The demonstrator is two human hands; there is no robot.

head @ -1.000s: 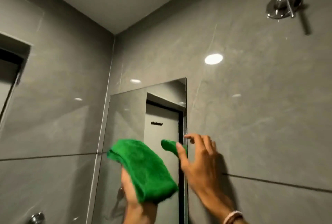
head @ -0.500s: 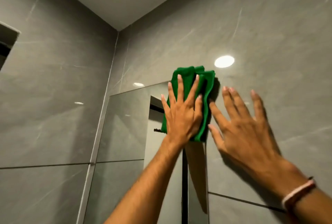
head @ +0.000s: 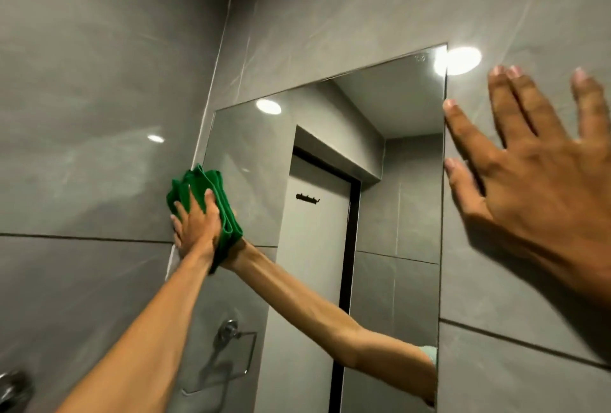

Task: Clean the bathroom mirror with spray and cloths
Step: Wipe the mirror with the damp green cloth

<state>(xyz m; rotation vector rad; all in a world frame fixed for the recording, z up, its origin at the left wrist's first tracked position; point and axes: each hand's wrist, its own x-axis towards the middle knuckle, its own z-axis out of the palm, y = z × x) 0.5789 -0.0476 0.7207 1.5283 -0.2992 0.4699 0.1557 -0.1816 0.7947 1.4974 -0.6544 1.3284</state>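
Mirror: rectangular, frameless, set flush in grey tiled wall. Top edge slopes up toward 2 o'clock; right edge runs vertical; left edge lies just beside the room corner.

Green cloth: folded, pressed flat against the glass at the mirror's left edge, about 9 o'clock from mirror centre. Its folds overhang the edge slightly onto the adjoining wall.

Left hand: palm flat on the cloth, fingers spread and pointing up toward 12 o'clock; forearm enters from 7 o'clock. Its reflection meets it at the glass.

Right hand: open, fingers splayed, palm against the tiles just right of the mirror's right edge, at 3 o'clock. Holds nothing. Thumb and forefinger tips lie at the mirror edge.

Containers: a spray bottle cannot be made out.

Open room: the glass between the two hands is unobstructed, from 12 o'clock down to 6 o'clock.

Reflected contents: a door with hook rail, ceiling lights, a chrome towel ring.

Chrome fitting: on the left wall at 8 o'clock, blurred.
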